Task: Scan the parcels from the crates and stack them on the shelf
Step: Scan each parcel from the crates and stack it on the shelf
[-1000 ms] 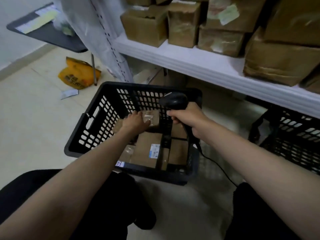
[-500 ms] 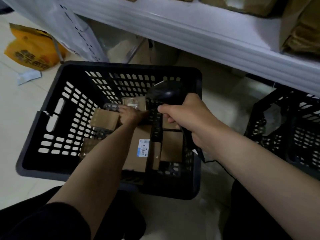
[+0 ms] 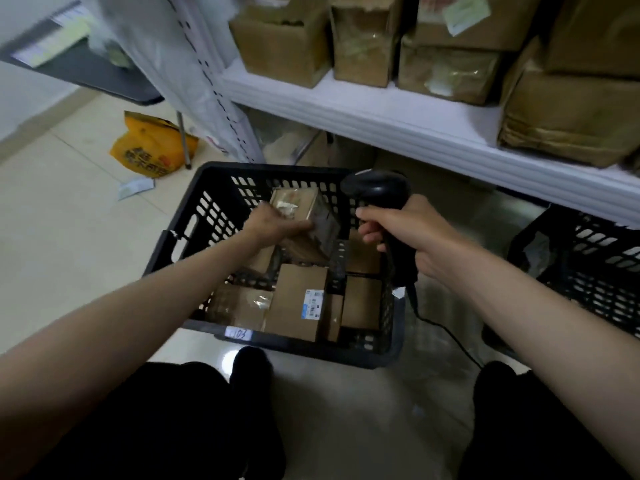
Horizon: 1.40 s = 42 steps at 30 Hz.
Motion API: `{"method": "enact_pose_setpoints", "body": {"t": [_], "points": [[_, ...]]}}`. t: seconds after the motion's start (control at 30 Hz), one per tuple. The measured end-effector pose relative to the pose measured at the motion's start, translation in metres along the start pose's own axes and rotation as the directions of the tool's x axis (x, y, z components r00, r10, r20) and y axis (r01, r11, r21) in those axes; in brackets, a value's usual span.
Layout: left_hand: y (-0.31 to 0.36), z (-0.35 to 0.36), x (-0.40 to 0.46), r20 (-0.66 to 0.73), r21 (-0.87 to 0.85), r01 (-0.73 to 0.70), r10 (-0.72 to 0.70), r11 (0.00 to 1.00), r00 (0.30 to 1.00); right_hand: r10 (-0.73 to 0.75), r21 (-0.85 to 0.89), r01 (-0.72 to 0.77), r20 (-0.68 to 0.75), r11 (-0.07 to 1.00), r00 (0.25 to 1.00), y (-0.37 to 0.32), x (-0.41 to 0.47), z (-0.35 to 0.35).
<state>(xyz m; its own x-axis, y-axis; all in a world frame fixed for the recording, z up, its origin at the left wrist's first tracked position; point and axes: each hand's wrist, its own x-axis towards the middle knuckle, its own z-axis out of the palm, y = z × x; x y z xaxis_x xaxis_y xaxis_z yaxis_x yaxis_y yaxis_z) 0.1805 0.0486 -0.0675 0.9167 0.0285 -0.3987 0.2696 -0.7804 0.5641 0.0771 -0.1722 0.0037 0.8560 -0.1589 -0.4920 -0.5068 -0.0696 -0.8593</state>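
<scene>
A black plastic crate [image 3: 207, 216] sits on the floor in front of me with several brown cardboard parcels inside. My left hand [image 3: 273, 223] grips a small taped parcel [image 3: 301, 209] and holds it tilted above the others, near the crate's far wall. My right hand [image 3: 412, 233] holds a black barcode scanner [image 3: 377, 188] by its handle, its head just right of the lifted parcel. A larger parcel with a blue-white label [image 3: 298, 299] lies flat near the crate's front. The white shelf [image 3: 398, 123] runs above and behind the crate, with several brown boxes stacked on it.
A second black crate [image 3: 595, 271] stands at the right under the shelf. The scanner cable [image 3: 446, 334] trails over the floor beside the first crate. An orange bag [image 3: 149, 147] lies on the floor at the left near a dark table [image 3: 93, 71]. My knees fill the bottom of the view.
My left hand has lifted the small parcel up out of the pile toward the scanner. The camera has tilted up again, bringing the shelf boxes into view.
</scene>
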Motion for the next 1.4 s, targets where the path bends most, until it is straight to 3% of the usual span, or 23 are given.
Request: {"method": "enact_pose_setpoints", "body": {"t": [0.17, 0.4, 0.53, 0.73, 0.83, 1.07, 1.27, 1.4], "points": [[0.028, -0.039, -0.081, 0.103, -0.200, -0.180, 0.203, 0.963, 0.974, 0.003, 0.118, 0.002, -0.039, 0.993, 0.999, 0.020, -0.031, 0.004], [0.036, -0.028, -0.128, 0.176, -0.531, -0.091, 0.215, 0.842, 0.961, -0.009, 0.359, 0.055, -0.131, 0.932, 0.991, 0.024, -0.048, -0.017], [0.052, -0.012, -0.129, 0.226, -0.517, -0.145, 0.297, 0.844, 0.928, -0.085, 0.386, 0.170, -0.228, 0.907, 0.970, 0.020, -0.046, -0.038], [0.062, -0.009, -0.129, 0.199, -0.488, -0.144, 0.270, 0.861, 0.942, -0.179, 0.276, 0.285, -0.352, 0.918, 0.919, 0.021, -0.040, -0.048], [0.064, -0.010, -0.132, 0.237, -0.451, -0.165, 0.296, 0.877, 0.925, -0.214, 0.241, 0.311, -0.358, 0.919, 0.909, 0.021, -0.040, -0.055], [0.053, -0.009, -0.136, 0.377, -0.512, -0.071, 0.298, 0.856, 0.877, -0.334, 0.092, 0.383, -0.334, 0.919, 0.881, 0.023, -0.039, -0.056], [0.040, -0.005, -0.136, 0.473, -0.361, -0.061, 0.239, 0.931, 0.848, -0.411, -0.002, 0.429, -0.287, 0.904, 0.865, 0.025, -0.044, -0.049], [0.035, -0.001, -0.135, 0.501, -0.373, -0.034, 0.232, 0.927, 0.833, -0.454, -0.041, 0.457, -0.220, 0.888, 0.863, 0.023, -0.050, -0.043]]}}
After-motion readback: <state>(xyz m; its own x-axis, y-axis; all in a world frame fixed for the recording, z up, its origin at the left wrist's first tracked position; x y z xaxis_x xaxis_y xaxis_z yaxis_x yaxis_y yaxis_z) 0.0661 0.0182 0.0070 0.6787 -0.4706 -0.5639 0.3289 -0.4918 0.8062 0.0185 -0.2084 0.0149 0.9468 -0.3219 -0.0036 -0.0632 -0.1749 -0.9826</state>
